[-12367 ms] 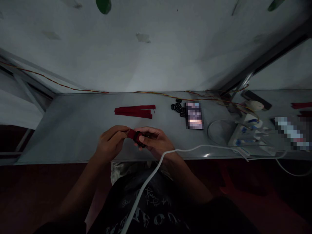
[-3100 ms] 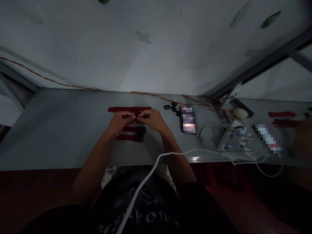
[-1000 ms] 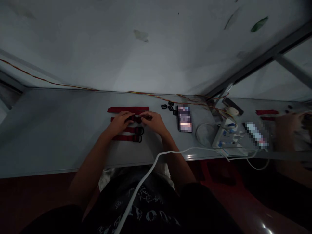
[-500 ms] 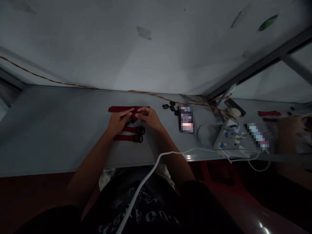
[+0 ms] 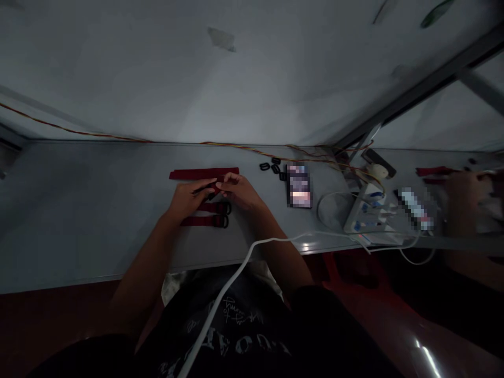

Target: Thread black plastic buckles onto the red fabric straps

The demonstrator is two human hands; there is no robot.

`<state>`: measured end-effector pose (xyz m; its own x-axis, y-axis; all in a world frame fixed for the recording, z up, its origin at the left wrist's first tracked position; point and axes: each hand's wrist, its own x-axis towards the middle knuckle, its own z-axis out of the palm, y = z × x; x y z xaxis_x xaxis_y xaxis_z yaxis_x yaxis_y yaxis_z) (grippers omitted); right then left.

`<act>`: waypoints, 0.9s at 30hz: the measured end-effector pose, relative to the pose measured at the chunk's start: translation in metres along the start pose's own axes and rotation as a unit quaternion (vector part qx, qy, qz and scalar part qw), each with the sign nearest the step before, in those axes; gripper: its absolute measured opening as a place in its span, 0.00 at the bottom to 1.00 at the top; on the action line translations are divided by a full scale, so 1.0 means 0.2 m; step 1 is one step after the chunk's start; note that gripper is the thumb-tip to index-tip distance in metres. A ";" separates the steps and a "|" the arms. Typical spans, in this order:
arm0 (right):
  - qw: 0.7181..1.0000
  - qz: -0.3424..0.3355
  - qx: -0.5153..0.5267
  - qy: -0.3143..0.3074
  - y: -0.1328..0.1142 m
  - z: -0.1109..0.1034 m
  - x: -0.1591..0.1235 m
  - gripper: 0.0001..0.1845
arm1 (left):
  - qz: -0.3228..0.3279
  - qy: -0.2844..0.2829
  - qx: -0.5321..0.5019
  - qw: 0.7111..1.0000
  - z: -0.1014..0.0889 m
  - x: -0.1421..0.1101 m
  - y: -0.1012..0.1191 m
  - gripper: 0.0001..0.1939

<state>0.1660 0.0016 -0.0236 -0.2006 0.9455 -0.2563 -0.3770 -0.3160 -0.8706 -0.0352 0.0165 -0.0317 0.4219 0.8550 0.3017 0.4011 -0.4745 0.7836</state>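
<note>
My left hand (image 5: 189, 199) and my right hand (image 5: 238, 191) meet over the table, pinching a short red webbing strap (image 5: 216, 190) with a small black piece at its end. Much of that strap is hidden by my fingers. Just beyond my hands lies a flat red strap (image 5: 203, 174). Below them, two more red straps (image 5: 200, 221) lie side by side, each ending in a black buckle (image 5: 223, 222).
Several black plastic rings (image 5: 272, 168) lie next to a pixelated phone (image 5: 298, 186). Right of these stand a white power strip (image 5: 364, 212) and a pixelated object (image 5: 414, 209). A co-worker's hand (image 5: 464, 197) is near red strips (image 5: 433, 172). A white cable (image 5: 252, 251) crosses my right forearm.
My hands have drawn slightly apart, and the red loop between them now shows less. The view has shifted a little, and the co-worker's hand has moved up near the red strips.
</note>
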 end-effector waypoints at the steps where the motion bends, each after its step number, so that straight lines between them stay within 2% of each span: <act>1: 1.000 0.000 0.010 -0.002 0.00 0.00 0.00 0.27 | 0.013 0.010 0.012 1.000 0.01 0.00 0.00 0.20; 6: 0.999 0.003 0.031 -0.011 -0.01 0.00 -0.01 0.27 | 0.073 0.061 0.067 0.993 0.04 -0.01 0.01 0.19; 9: 1.000 -0.007 -0.012 -0.021 0.00 -0.01 0.00 0.28 | 0.079 0.076 0.077 0.991 0.04 -0.01 0.02 0.18; 11: 0.998 -0.025 -0.054 -0.022 0.00 -0.02 0.01 0.25 | 0.075 0.078 0.070 0.992 0.04 0.00 0.02 0.17; 15: 0.991 -0.040 -0.127 -0.022 -0.01 -0.05 0.01 0.22 | 0.044 0.056 0.051 0.996 0.03 -0.01 0.04 0.19; 20: 0.980 -0.059 -0.183 -0.057 -0.03 -0.07 0.00 0.21 | 0.029 0.001 0.028 0.999 0.01 0.00 0.05 0.19; 24: 0.980 -0.110 -0.164 0.008 -0.01 -0.05 0.02 0.26 | 0.032 -0.035 0.023 0.999 0.00 0.01 0.05 0.19; 27: 0.982 -0.134 -0.131 0.024 0.01 -0.02 0.02 0.29 | 0.033 -0.031 0.006 0.999 0.00 0.01 0.05 0.17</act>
<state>0.1687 0.0049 -0.0274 -0.0803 0.9966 -0.0165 -0.1633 -0.0295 -0.9861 -0.0299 0.0139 -0.0230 0.4972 0.8074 0.3176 0.3798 -0.5316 0.7571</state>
